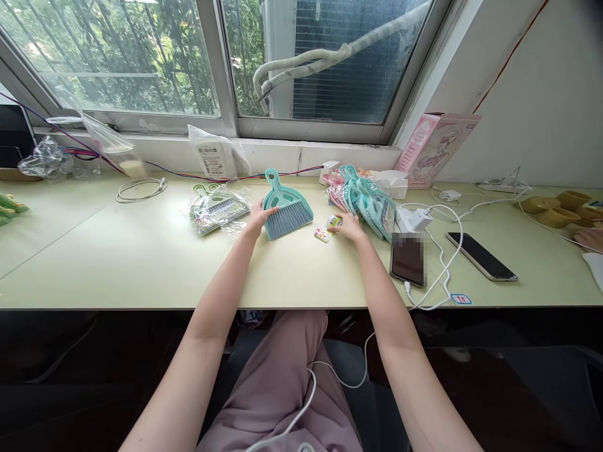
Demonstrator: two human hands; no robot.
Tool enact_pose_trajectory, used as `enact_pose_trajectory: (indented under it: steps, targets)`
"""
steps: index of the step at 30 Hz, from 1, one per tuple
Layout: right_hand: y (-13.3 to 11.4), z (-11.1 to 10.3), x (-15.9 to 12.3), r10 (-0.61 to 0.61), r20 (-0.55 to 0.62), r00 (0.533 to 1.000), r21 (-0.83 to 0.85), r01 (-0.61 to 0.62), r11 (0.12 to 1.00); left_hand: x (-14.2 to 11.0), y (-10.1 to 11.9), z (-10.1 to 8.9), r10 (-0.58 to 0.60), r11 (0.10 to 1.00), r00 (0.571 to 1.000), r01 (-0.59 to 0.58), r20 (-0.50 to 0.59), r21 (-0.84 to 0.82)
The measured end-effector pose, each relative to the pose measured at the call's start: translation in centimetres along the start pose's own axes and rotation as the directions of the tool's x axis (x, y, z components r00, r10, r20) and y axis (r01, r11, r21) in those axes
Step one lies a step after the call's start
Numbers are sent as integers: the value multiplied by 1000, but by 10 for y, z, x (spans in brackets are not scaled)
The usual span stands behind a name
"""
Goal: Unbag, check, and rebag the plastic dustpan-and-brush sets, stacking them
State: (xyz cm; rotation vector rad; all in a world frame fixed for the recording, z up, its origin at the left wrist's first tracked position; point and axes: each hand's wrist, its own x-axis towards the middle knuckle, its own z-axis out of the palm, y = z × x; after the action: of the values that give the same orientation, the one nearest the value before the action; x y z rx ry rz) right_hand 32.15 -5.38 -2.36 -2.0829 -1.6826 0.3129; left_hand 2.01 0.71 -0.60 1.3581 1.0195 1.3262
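A small teal dustpan with a grey-bristled brush (286, 209) lies on the pale green table (117, 251). My left hand (258, 218) rests on its left edge, fingers curled against it. My right hand (347, 225) lies on a small colourful printed card (326, 231), fingertips pressed on it. Just right of that hand stands a row of several teal and pink dustpan sets (365, 198) leaning together. Left of the dustpan lie clear plastic bags holding packed sets (217, 211).
Two dark phones (407, 258) (480, 256) lie at the right with a white charger and cable (426, 220). A coiled white cable (140, 188) lies at the back left. Another person's hand (591, 238) shows at the far right by yellow bowls (560, 210). A pink box (436, 150) leans on the wall.
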Motion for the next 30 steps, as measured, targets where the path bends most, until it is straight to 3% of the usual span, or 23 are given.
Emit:
enact_pose_trajectory:
  steps: [4,9,13,16,18,22,26,30]
  targets:
    - [-1,-3,2,-55,19,998,98,53,994,-1,0,0,-9,1000,1000,9,8,-6]
    - [-11,-8,-4,-112,163,980,337,52,940,-2,1,0,-18,1000,1000,18,1,12]
    - [-28,-12,-18,-290,246,925,683,47,729,-3,2,1,2,1000,1000,-2,17,22]
    - [-40,-15,-27,-406,277,871,801,24,598,-4,2,5,22,999,999,-23,28,27]
    - [-45,-16,-31,-419,257,871,834,20,552,-7,3,10,24,999,999,-25,28,33]
    - [-54,-14,-35,-338,137,931,850,64,523,-15,3,27,2,1000,996,-1,87,-10]
    - [-63,-11,-36,-311,163,936,836,36,548,-25,3,45,-39,997,990,47,137,-59]
    - [-67,-6,-36,-309,144,940,819,62,570,-27,2,52,-58,996,987,66,150,-52]
